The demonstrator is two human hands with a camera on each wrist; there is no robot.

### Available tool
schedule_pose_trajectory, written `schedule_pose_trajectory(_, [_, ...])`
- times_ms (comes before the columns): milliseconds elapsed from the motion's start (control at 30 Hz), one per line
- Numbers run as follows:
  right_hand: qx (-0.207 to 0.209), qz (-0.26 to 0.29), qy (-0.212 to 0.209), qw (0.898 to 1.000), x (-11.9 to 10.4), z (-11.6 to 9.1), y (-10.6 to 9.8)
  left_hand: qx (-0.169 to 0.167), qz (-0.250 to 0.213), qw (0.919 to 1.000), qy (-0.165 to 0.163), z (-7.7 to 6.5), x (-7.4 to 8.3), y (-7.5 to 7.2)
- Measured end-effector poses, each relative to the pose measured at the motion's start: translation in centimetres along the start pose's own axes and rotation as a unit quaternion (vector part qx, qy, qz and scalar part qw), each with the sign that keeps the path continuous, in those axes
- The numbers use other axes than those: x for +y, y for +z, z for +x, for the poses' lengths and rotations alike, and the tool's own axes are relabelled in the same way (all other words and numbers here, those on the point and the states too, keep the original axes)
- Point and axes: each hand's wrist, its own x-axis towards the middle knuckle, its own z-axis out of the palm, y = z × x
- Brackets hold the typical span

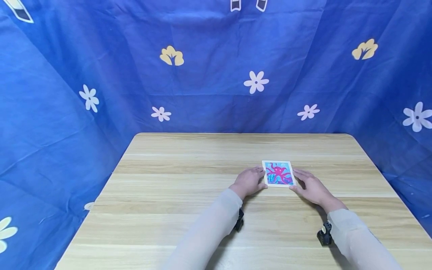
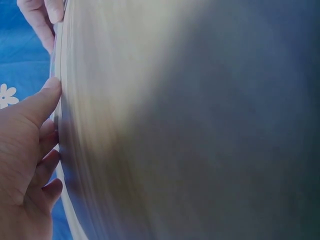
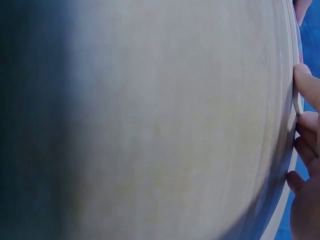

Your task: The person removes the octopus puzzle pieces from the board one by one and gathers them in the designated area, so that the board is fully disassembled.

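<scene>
A square picture board (image 1: pixel 278 173) with a white border lies flat on the wooden table (image 1: pixel 162 210), showing a pink octopus on blue. My left hand (image 1: pixel 249 181) touches its left side, the thumb by the near left corner and the fingers spread along the edge. On the opposite side my right hand (image 1: pixel 312 187) rests with its fingertips at the right edge and its thumb at the near right corner. Both wrist views show relaxed fingers (image 2: pixel 45 170) and a thumb (image 3: pixel 306 82) low at the tabletop, with the board seen only as a thin sliver.
A blue cloth (image 1: pixel 209 86) with white flowers and yellow tree shapes hangs behind the table and along both sides. Small black devices (image 1: pixel 325 234) sit under the wrists. The table's far edge runs behind the board.
</scene>
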Motion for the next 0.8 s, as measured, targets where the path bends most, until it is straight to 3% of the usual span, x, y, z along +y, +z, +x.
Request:
schedule_pose_trajectory(367, [0.022, -0.003, -0.053, 0.998, -1.2, 0.6, 0.7, 0.012, -0.003, 0.9998, 0.016, -1.4, -1.6, -0.1])
schedule_pose_trajectory(800, [-0.004, 0.004, -0.07, 0.998, -4.1, 1.3, 2.0, 0.011, -0.003, 0.9996, 0.027, -4.8, -4.3, -0.5])
